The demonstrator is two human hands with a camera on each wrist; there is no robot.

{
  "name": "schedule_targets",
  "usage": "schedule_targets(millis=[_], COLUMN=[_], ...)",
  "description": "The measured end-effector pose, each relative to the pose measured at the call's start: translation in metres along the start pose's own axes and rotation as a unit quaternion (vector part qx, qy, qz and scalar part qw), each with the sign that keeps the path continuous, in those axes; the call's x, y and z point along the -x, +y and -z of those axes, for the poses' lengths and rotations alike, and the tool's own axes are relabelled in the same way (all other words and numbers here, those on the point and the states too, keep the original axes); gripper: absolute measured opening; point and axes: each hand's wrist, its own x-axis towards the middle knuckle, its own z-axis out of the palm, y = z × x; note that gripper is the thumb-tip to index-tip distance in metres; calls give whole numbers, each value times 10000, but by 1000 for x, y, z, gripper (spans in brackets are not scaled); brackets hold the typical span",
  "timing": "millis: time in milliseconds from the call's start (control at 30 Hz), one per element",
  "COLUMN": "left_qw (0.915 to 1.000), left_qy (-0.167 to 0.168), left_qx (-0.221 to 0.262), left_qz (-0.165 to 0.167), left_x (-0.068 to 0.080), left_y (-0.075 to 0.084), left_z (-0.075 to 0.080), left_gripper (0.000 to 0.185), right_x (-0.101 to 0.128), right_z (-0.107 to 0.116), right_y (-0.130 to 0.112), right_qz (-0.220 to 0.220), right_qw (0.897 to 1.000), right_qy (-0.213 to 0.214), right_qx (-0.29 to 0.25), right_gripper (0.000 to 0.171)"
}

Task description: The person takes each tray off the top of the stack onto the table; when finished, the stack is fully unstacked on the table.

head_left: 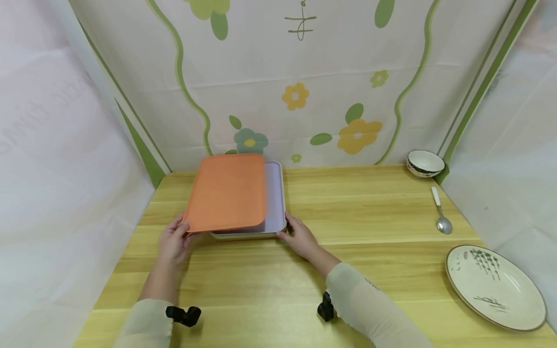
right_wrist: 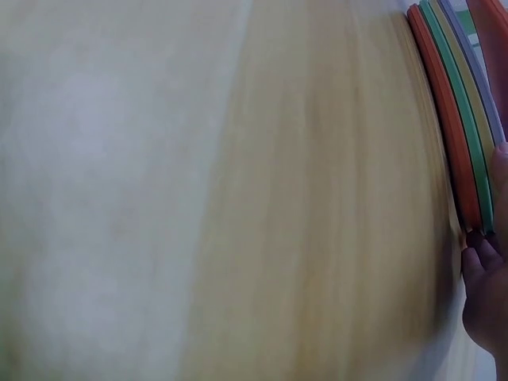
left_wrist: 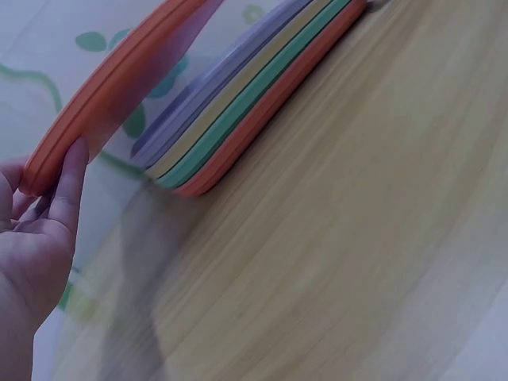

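An orange tray [head_left: 228,193] is raised and tilted over a stack of trays [left_wrist: 262,95], shifted to the left of it. My left hand [head_left: 174,241] pinches its front left corner between thumb and fingers. From the top down, the stack shows a purple tray [head_left: 274,193], then yellow, green and another orange one. Around the front right corner of the stack, my right hand [head_left: 300,237] grips the edges. In the right wrist view its thumb lies by the purple rim and its fingers [right_wrist: 475,266] are at the bottom edge.
A patterned bowl [head_left: 425,164] stands at the back right of the wooden table [head_left: 261,295]. In front of it lie a white-handled spoon [head_left: 441,215] and a large oval plate [head_left: 496,290]. Fabric walls [head_left: 261,72] enclose the back and sides.
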Motion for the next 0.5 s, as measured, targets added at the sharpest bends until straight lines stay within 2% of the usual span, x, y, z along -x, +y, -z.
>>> schedule_targets(millis=[267, 500], left_qw=[9970, 9924], left_qy=[-128, -246], left_qx=[705, 1056], left_qz=[-295, -589], left_x=[9, 14], left_y=[26, 46], left_z=[36, 73], left_gripper=[31, 32], right_x=[0, 0], right_z=[0, 0], right_y=[0, 1], right_qz=[-60, -81], right_qw=[10000, 9999], right_qy=[-37, -64], right_qx=[39, 32], right_gripper=[79, 79])
